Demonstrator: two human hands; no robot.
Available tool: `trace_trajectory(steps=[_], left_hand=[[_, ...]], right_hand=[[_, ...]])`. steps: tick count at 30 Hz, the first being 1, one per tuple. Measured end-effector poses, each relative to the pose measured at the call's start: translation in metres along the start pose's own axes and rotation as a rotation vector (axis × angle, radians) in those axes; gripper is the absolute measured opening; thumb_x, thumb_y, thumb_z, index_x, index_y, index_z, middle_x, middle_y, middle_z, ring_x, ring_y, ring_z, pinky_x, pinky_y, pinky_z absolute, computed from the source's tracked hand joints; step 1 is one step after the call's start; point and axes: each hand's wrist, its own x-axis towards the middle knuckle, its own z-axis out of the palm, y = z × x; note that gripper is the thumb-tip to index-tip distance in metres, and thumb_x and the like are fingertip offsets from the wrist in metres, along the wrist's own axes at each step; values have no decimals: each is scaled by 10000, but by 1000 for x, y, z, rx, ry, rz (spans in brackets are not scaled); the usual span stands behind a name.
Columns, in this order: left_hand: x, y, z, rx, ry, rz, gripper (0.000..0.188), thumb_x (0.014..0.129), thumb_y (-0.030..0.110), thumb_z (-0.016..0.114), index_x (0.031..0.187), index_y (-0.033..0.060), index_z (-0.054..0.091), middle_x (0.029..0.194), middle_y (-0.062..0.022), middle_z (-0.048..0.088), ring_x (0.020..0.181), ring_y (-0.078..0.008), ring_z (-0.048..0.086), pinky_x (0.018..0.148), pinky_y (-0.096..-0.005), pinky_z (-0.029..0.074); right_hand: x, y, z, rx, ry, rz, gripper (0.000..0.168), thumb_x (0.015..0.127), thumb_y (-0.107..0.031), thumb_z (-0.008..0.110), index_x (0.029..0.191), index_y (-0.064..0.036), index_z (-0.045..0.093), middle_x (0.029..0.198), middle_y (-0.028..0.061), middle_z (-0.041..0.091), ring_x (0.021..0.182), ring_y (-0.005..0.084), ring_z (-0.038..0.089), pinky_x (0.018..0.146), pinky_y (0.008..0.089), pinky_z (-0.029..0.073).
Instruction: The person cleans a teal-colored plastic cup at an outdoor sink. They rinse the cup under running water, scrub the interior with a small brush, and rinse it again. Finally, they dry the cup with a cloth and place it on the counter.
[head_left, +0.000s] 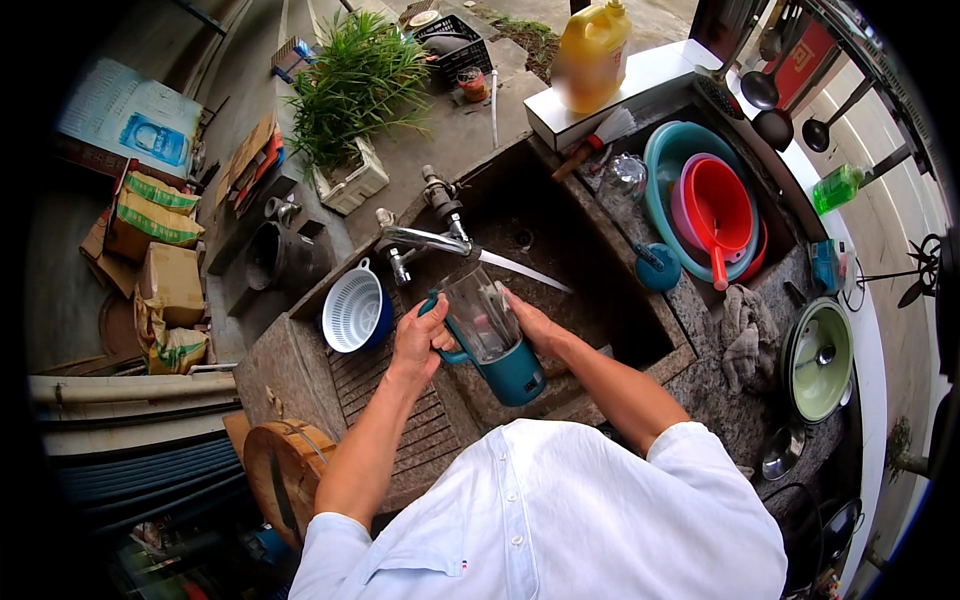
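A blender jug (491, 334) with a clear upper body and a teal base is tilted over the near side of the stone sink (622, 277). My left hand (420, 334) is wrapped around its teal handle. On the other side, my right hand (531, 319) lies along the clear wall, its fingertips near the rim. A chrome faucet (427, 238) pours a white stream of water (525, 271) into the sink, just beyond the jug's mouth. A round teal lid (658, 267) rests on the sink's right ledge.
Left of the faucet, a white colander (352, 311) sits in a blue basin beside the ribbed drainboard (390, 405). Nested teal, pink and red basins (660, 161) stand at the right. A wooden-handled brush (592, 142) and a yellow jug (592, 56) are behind; a grey cloth (748, 337) and green bowls (823, 367) lie right.
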Motion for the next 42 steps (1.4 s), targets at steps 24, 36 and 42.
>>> trace_trajectory(steps=[24, 36, 42], left_hand=[[-2, -3, 39, 1403, -641, 609, 528, 805, 217, 797, 1270, 91, 580, 1028, -192, 683, 903, -393, 685, 784, -422, 549], [-13, -17, 19, 1790, -819, 549, 618, 841, 248, 741, 1364, 58, 474, 874, -193, 698, 871, -388, 684, 768, -494, 520], [-6, 3, 23, 1691, -465, 425, 641, 846, 286, 735, 1373, 54, 454, 966, -240, 698, 943, -435, 667, 821, -517, 520]], right_hand=[[-8, -51, -24, -199, -207, 287, 456, 948, -402, 615, 1309, -126, 582, 1319, 95, 583, 1223, 283, 529, 1067, 502, 381], [-18, -48, 21, -500, -278, 400, 538, 1010, -487, 530, 1409, -145, 416, 1336, 54, 535, 1135, 175, 568, 892, 427, 543], [-46, -38, 4, -327, 33, -26, 460, 1009, -427, 561, 1352, -125, 509, 1191, 14, 572, 1074, 155, 539, 919, 378, 490]])
